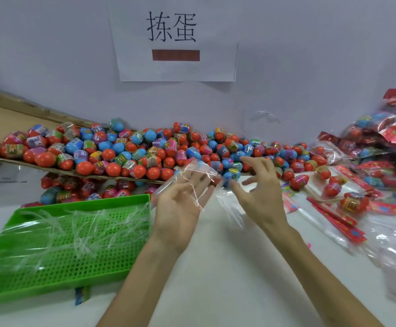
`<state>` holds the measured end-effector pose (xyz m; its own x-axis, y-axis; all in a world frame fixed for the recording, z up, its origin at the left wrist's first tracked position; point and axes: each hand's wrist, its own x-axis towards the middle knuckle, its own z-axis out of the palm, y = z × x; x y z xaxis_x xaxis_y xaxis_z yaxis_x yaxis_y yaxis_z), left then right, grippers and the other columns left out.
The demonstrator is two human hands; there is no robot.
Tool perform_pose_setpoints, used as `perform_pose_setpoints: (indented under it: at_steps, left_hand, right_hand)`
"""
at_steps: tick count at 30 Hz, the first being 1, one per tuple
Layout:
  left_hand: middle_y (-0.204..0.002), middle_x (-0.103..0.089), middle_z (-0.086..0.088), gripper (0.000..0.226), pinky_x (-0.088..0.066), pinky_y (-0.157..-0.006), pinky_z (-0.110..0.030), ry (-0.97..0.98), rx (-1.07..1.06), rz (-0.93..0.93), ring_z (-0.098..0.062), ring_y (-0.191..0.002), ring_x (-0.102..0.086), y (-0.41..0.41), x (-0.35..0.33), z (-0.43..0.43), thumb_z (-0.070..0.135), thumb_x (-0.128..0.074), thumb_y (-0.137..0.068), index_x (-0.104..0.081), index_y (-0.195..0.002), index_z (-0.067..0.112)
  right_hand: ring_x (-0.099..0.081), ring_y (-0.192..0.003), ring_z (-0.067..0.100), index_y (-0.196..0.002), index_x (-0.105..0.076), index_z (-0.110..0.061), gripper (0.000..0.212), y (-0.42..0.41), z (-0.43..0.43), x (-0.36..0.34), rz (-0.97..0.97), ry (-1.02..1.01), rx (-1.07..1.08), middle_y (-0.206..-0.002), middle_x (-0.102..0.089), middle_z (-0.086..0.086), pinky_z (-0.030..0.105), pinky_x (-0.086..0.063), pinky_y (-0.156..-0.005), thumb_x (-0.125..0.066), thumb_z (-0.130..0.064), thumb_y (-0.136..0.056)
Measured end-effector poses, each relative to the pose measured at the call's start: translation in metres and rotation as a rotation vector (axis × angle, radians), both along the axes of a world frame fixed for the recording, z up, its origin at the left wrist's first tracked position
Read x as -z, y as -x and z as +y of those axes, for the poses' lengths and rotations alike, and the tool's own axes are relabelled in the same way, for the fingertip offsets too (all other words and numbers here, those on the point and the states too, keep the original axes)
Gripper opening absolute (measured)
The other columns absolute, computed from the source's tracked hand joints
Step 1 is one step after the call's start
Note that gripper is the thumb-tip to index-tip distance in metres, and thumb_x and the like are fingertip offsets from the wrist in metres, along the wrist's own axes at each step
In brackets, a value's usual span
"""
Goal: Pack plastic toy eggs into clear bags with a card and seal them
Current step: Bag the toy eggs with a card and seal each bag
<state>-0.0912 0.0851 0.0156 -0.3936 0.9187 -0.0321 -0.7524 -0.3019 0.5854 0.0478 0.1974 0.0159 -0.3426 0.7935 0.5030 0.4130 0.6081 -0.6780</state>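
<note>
- A person's left hand [180, 208] lies palm up with straight fingers, a crinkled clear plastic bag [205, 172] draped over them above the white table [215, 267].
- The right hand [263, 194] hovers just beside it, fingers spread and holding nothing; whether the thumb touches the film cannot be told.
- Red and blue plastic toy eggs [145, 152] are heaped behind the hands, partly on a brown cardboard sheet [15, 114].
- Red printed cards [333, 213] lie to the right, near filled packs [376, 131].
- A green perforated plastic tray [50, 256] holds clear strips [81, 232] at left.
</note>
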Motion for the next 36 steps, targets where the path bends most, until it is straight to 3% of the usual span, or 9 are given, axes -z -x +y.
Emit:
perform_pose_setpoints:
  at_steps: [3,8,16,20,23,26,28,30,36]
  left_hand:
    - [-0.146,-0.060,-0.017,0.064,-0.038,-0.118,-0.052,0.004,0.027,-0.030,-0.035,-0.136,-0.056,0.005,-0.004,-0.004,0.006,-0.042,-0.084,-0.051,-0.147,0.003]
    - [-0.147,-0.060,-0.010,0.065,-0.036,-0.118,-0.050,0.081,0.005,0.026,-0.029,-0.136,-0.057,0.007,-0.001,-0.007,0.008,-0.034,-0.086,-0.052,-0.148,0.010]
    - [-0.150,-0.057,-0.011,0.063,-0.039,-0.114,-0.049,0.029,-0.012,0.062,-0.035,-0.137,-0.056,0.025,0.006,-0.011,0.013,-0.037,-0.087,-0.051,-0.148,0.009]
    - [-0.147,-0.060,-0.010,0.055,-0.043,-0.109,-0.047,0.053,-0.023,0.086,-0.031,-0.134,-0.059,0.028,0.001,-0.013,0.016,-0.033,-0.097,-0.050,-0.149,0.014]
    - [-0.144,-0.062,-0.010,0.051,-0.046,-0.107,-0.046,0.048,-0.040,0.117,-0.031,-0.131,-0.061,0.028,-0.002,-0.014,0.016,-0.039,-0.100,-0.051,-0.149,0.019]
    - [-0.140,-0.066,-0.011,0.046,-0.054,-0.103,-0.044,0.060,-0.078,0.118,-0.031,-0.127,-0.065,0.028,-0.001,-0.013,0.010,-0.038,-0.106,-0.051,-0.149,0.019]
    - [-0.137,-0.068,-0.010,0.042,-0.059,-0.095,-0.037,0.075,-0.093,0.120,-0.028,-0.124,-0.067,0.028,-0.001,-0.013,0.009,-0.036,-0.108,-0.053,-0.146,0.016]
    - [-0.134,-0.070,-0.009,0.038,-0.061,-0.089,-0.033,0.094,-0.119,0.117,-0.027,-0.121,-0.068,0.026,0.000,-0.012,0.008,-0.036,-0.109,-0.056,-0.141,0.014]
    - [-0.117,-0.076,-0.015,0.030,-0.063,-0.083,-0.037,0.177,-0.257,0.112,-0.030,-0.109,-0.074,0.023,0.004,-0.007,0.007,-0.046,-0.108,-0.061,-0.132,-0.002]
  right_hand:
    - [-0.056,-0.119,0.023,-0.144,-0.042,-0.021,0.078,0.017,0.035,0.005,-0.337,0.215,0.049,-0.148,-0.041,0.005,0.034,-0.049,-0.097,-0.078,-0.054,-0.082]
    - [-0.054,-0.121,0.029,-0.144,-0.036,-0.021,0.095,0.047,0.055,0.016,-0.277,0.322,0.061,-0.144,-0.040,0.009,0.039,-0.050,-0.094,-0.078,-0.068,-0.073]
    - [-0.062,-0.088,0.030,-0.137,-0.051,-0.026,0.049,0.062,0.045,0.029,-0.317,0.052,-0.031,-0.127,-0.043,0.005,0.040,-0.057,-0.076,-0.068,-0.036,-0.092]
    - [-0.053,-0.091,0.019,-0.122,-0.061,-0.026,0.032,0.057,0.045,0.027,-0.337,0.027,-0.152,-0.107,-0.048,-0.003,0.016,-0.037,-0.067,-0.071,-0.028,-0.092]
    - [-0.051,-0.088,0.014,-0.107,-0.068,-0.027,0.019,0.050,0.047,0.018,-0.261,0.073,-0.164,-0.100,-0.055,-0.003,0.013,-0.031,-0.066,-0.076,-0.030,-0.090]
    - [-0.055,-0.093,0.011,-0.102,-0.070,-0.029,0.020,0.040,0.042,0.006,-0.105,0.145,-0.118,-0.101,-0.063,-0.003,0.017,-0.039,-0.074,-0.080,-0.027,-0.086]
    - [-0.059,-0.098,0.013,-0.105,-0.072,-0.028,0.025,0.032,0.032,0.000,0.020,0.168,-0.088,-0.104,-0.067,-0.005,0.018,-0.046,-0.082,-0.083,-0.024,-0.083]
    - [-0.059,-0.100,0.007,-0.110,-0.074,-0.023,0.030,0.025,0.015,-0.003,0.124,0.163,-0.071,-0.107,-0.068,-0.006,0.007,-0.044,-0.083,-0.085,-0.021,-0.082]
    - [-0.055,-0.111,-0.002,-0.116,-0.072,-0.024,0.043,0.019,-0.029,0.000,0.311,-0.006,-0.086,-0.120,-0.063,0.001,0.006,-0.045,-0.091,-0.085,-0.007,-0.079]
